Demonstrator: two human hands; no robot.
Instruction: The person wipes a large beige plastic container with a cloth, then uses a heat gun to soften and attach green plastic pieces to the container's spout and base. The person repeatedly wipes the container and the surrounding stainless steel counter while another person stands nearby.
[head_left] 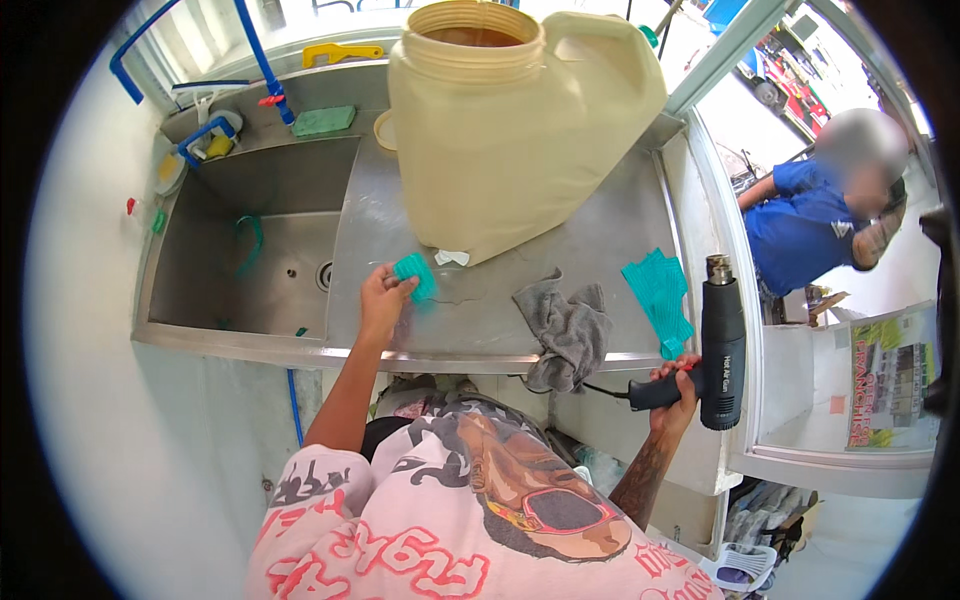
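Observation:
Just left of the big jug's base, my left hand (382, 300) pinches a small teal plastic cap seal (416, 278) above the steel counter. My right hand (676, 392) is closed round the handle of a black heat gun (720, 345), at the counter's right front corner; its metal nozzle points up and away from me. The large cream plastic jug (490, 140) stands open on the counter with brownish liquid inside its mouth. Flat teal seals (660, 298) lie in a stack beside the heat gun. A crumpled grey cloth (568, 325) hangs over the front edge.
A steel sink (250, 240) with teal scraps lies to the left, blue pipes (262, 60) behind it. On the back ledge are a green sponge pad (325, 121) and a yellow tool (343, 53). A person in a blue shirt (800, 225) is beyond the window frame.

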